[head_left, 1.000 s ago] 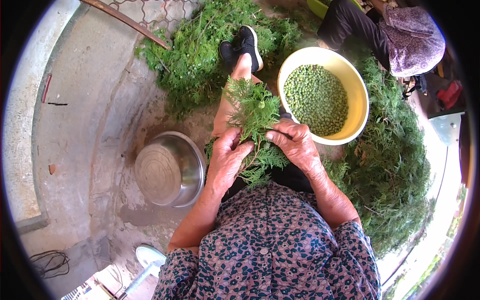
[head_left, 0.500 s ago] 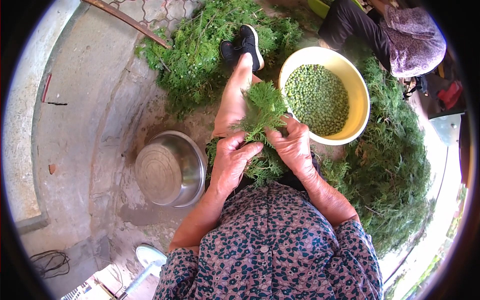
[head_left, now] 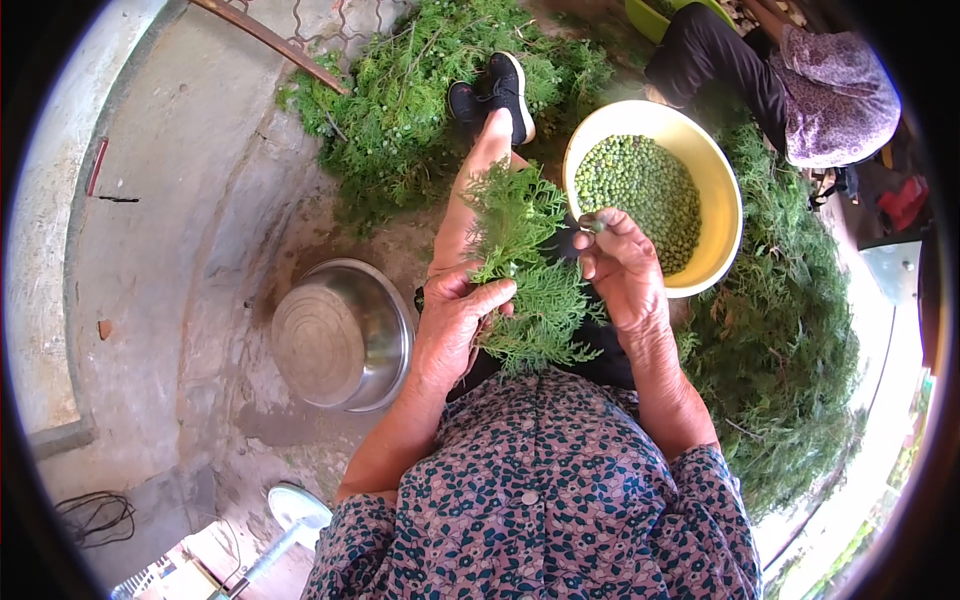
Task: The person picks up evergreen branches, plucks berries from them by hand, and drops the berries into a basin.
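Note:
My left hand (head_left: 452,318) is closed around the stem end of a leafy evergreen sprig (head_left: 522,218), whose flat green fronds spread over my lap. Between the curled fingertips of my right hand (head_left: 634,278) sits a small green seed cone (head_left: 594,226), just off the near left rim of a yellow tub (head_left: 730,215). Many round green cones (head_left: 640,190) lie inside that tub. The lower part of the sprig's stem is hidden by my left hand.
An overturned steel basin (head_left: 325,345) stands to the left. Cut evergreen branches are heaped ahead (head_left: 400,110) and on the right (head_left: 790,330). Another person's dark-trousered leg (head_left: 715,55) is at the far right, beside a green container (head_left: 648,20). A wooden pole (head_left: 270,45) leans at upper left.
My right hand has drawn away from the sprig, toward the tub, and now shows a green cone at its fingertips. My left hand keeps hold of the sprig, nearly in place.

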Demonstrator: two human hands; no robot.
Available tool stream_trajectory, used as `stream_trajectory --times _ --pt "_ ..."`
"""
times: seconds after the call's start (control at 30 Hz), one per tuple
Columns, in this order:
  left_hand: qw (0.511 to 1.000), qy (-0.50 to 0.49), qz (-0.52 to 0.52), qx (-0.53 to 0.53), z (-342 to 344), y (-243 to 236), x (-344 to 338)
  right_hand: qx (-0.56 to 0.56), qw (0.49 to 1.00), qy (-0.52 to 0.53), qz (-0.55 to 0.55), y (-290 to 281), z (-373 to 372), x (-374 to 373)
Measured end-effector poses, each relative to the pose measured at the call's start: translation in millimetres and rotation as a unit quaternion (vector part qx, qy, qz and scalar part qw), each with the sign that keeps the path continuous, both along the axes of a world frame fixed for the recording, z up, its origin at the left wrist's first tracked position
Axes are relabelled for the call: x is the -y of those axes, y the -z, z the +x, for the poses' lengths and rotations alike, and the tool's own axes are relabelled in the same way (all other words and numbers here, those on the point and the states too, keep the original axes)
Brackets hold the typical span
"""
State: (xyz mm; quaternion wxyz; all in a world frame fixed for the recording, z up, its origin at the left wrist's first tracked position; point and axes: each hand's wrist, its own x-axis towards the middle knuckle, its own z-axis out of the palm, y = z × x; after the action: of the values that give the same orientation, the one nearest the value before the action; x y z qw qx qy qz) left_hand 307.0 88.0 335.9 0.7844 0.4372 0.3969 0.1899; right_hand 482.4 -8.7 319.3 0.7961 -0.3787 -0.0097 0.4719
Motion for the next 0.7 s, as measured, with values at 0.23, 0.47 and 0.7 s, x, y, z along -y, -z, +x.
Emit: stream_trajectory --times 0.23,0.47,0.7 --pt "0.999 -0.013 0.026 0.030 2 -4 -6 0.209 0.966 -0.120 -0.091 -36 -17 0" --pt "0.991 0.063 0.116 -0.015 3 -16 -7 0.313 0.939 -0.131 -0.049 -14 -43 -18" --pt "0.990 0.067 0.127 0.004 -2 -23 -8 -0.044 0.991 -0.124 -0.031 -9 -23 -5"
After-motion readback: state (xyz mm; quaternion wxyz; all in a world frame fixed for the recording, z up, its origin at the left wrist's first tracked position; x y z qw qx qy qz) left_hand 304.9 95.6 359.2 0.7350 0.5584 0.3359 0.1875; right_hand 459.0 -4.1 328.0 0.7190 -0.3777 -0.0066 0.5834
